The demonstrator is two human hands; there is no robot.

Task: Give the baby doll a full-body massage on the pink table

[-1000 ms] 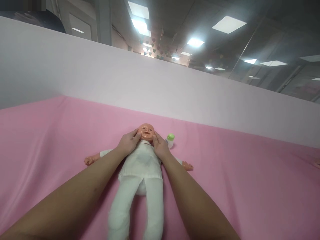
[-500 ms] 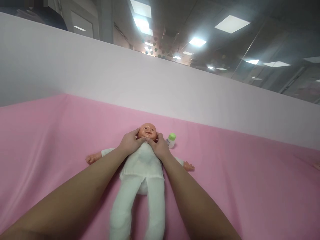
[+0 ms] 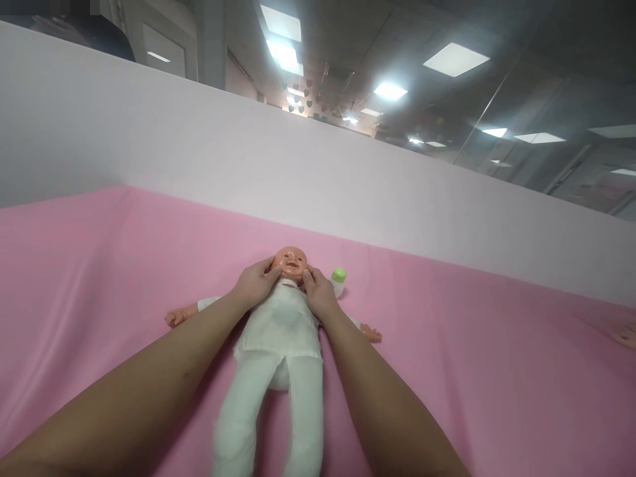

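Note:
A baby doll [image 3: 279, 324] with a white cloth body and legs lies on its back, its arms spread out to the sides. Its hard plastic head [image 3: 291, 264] faces up between my hands. My left hand [image 3: 256, 283] cups one side of the head, thumb along the jaw and fingers behind near the ear. On the opposite side, my right hand [image 3: 320, 290] holds the head in the same way, thumb by the cheek. Most of the fingers are hidden behind the head. Just beyond my right hand stands a small bottle [image 3: 338, 281] with a green cap.
Pink sheeting [image 3: 497, 358] covers the surface under the doll. A white wall panel [image 3: 318, 179] runs along the back, with glass [image 3: 536, 86] above it. Part of another person's hand [image 3: 627, 334] shows at the right edge, and a dark-clothed person [image 3: 79, 34] is at upper left.
My thumbs have moved apart, from under the doll's chin out to the sides of its jaw. The other person's hand at the right edge shows more.

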